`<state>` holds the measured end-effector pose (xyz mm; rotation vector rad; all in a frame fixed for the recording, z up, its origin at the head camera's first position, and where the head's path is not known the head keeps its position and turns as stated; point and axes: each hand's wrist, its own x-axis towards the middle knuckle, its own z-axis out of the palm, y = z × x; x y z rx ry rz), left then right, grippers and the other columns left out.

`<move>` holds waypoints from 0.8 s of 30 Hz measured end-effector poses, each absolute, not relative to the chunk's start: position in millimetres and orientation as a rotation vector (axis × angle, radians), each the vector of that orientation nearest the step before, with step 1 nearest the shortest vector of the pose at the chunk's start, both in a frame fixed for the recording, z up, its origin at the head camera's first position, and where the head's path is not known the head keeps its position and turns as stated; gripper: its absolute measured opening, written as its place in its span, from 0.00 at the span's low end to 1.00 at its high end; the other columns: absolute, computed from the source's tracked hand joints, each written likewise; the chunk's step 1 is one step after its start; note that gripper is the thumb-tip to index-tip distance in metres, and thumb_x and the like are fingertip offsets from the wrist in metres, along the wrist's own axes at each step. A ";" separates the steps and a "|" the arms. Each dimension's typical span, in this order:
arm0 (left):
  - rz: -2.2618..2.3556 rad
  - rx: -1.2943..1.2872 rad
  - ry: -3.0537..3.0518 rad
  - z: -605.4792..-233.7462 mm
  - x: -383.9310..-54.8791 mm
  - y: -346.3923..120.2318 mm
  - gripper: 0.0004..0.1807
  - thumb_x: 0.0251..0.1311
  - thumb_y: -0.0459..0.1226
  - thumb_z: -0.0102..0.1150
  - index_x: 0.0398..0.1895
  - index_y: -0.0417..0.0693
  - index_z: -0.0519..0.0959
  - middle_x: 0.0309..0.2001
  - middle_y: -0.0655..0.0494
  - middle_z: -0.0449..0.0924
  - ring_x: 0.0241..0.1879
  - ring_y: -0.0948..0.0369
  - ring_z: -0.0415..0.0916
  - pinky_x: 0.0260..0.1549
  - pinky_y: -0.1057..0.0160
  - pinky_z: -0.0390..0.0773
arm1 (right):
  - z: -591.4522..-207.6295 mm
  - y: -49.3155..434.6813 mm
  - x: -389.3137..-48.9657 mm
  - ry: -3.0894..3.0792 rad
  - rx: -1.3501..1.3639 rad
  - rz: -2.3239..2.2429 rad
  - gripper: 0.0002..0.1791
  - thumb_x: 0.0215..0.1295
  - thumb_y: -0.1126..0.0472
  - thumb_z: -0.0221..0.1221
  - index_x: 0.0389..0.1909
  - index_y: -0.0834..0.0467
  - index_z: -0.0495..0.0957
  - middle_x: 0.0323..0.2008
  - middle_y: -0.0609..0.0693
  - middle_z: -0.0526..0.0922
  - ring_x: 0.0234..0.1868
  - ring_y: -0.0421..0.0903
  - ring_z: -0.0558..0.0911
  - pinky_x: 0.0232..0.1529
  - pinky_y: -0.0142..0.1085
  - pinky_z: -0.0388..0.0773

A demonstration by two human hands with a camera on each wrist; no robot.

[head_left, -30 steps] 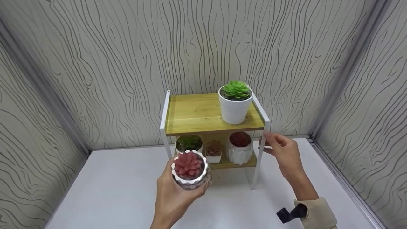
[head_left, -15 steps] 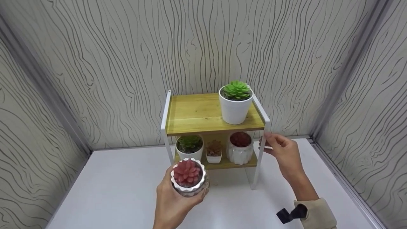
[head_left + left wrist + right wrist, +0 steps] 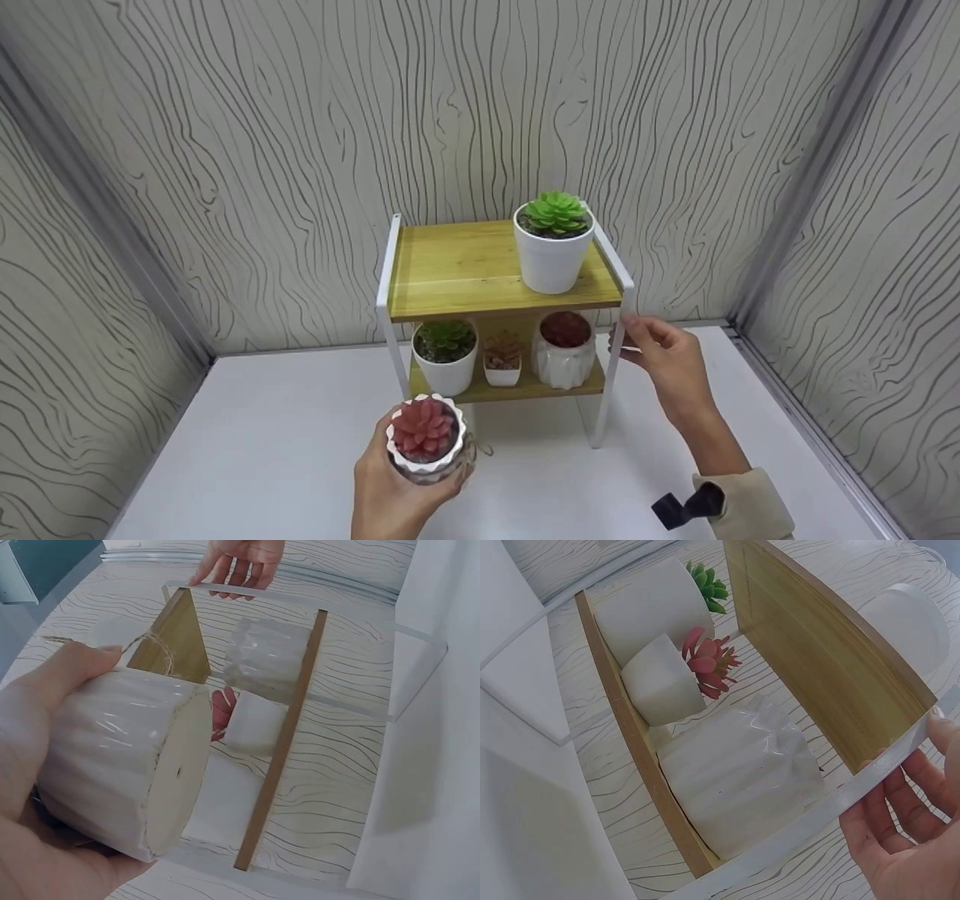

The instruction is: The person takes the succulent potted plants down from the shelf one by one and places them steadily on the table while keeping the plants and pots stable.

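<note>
My left hand (image 3: 386, 484) grips a white scalloped-rim pot (image 3: 124, 757) with a red succulent (image 3: 424, 429) and twine tied round it. It is held in front of a two-tier plant shelf (image 3: 454, 262), below the lower board's left end. At the shelf's right side, my right hand (image 3: 675, 367) holds the white metal post (image 3: 855, 791) between thumb and fingers. On the top board stands a white pot (image 3: 553, 259) with a bright green succulent. The lower board bears a green succulent pot (image 3: 446, 371), a small square pot (image 3: 502, 371) and a fluted white pot (image 3: 564, 364).
The shelf stands on a white table (image 3: 277, 435), near the wood-grain-patterned back wall (image 3: 480, 105). Patterned side panels (image 3: 45, 337) rise to the left and right. A dark strap (image 3: 686, 506) hangs at the right sleeve (image 3: 750, 502).
My left hand has moved down and slightly left, toward me, with the red succulent pot, uncovering more of the lower board. My right hand stays at the post.
</note>
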<state>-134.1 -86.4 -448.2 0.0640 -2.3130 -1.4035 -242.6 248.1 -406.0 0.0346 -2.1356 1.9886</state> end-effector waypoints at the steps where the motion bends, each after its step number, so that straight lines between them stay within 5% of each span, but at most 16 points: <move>1: -1.387 0.071 -2.312 -450.2 -134.1 -87.3 0.53 0.27 0.48 0.93 0.63 0.45 0.76 0.54 0.54 0.88 0.54 0.59 0.86 0.56 0.54 0.85 | -406.0 248.3 -242.5 -2.143 0.035 1.983 0.23 0.77 0.48 0.61 0.54 0.65 0.83 0.43 0.44 0.89 0.51 0.42 0.89 0.54 0.31 0.86; 9: -1.316 0.092 -2.281 -462.4 -135.7 -95.6 0.54 0.25 0.48 0.93 0.63 0.42 0.77 0.54 0.51 0.88 0.53 0.56 0.86 0.55 0.52 0.86 | -407.4 250.4 -242.9 -2.176 0.030 1.951 0.26 0.77 0.45 0.60 0.56 0.65 0.82 0.42 0.41 0.88 0.51 0.40 0.88 0.54 0.30 0.85; 17: -1.372 0.173 -2.299 -469.6 -136.6 -103.2 0.55 0.27 0.45 0.93 0.65 0.40 0.75 0.56 0.46 0.87 0.57 0.51 0.85 0.59 0.45 0.83 | -408.6 250.5 -242.4 -2.173 0.035 1.962 0.28 0.76 0.44 0.60 0.58 0.66 0.81 0.49 0.52 0.88 0.51 0.39 0.88 0.55 0.30 0.85; 24: -1.329 0.207 -2.269 -478.2 -138.3 -109.2 0.55 0.26 0.44 0.93 0.64 0.40 0.76 0.55 0.47 0.88 0.55 0.55 0.84 0.57 0.51 0.84 | -407.6 249.0 -242.5 -2.157 0.036 1.976 0.25 0.77 0.47 0.60 0.56 0.66 0.82 0.45 0.45 0.88 0.50 0.38 0.88 0.55 0.30 0.85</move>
